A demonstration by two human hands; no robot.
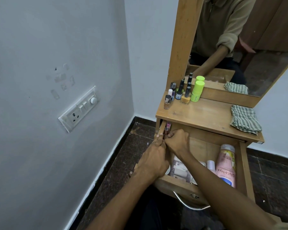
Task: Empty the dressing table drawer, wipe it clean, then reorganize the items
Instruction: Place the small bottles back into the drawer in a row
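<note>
Drawer (242, 165) of the dressing table (198, 113) is pulled out, items inside. Both hands meet at its far-left corner, about 10 o'clock from the drawer centre. Left hand (154, 161) lies over the left drawer wall, fingers stretched forward; whether they grasp anything cannot be told. Right hand (178, 141) has its fingers curled, fingertips at a small pink-capped bottle (168, 127) standing in that corner; the grip itself is hidden, cannot tell.

In the drawer: pink lotion bottle (226, 166) lying along the right wall at 3 o'clock, a small white-capped bottle (211, 165) just beside it, white packets (179, 170) at 7 o'clock under the right forearm.

On the tabletop: nail polish bottles (178, 93) clustered at 11 o'clock, a lime-green container (197, 91) touching that cluster, a striped green cloth (245, 119) folded at 3 o'clock. Mirror (239, 47) behind. Switch panel (79, 108) on the left wall.
</note>
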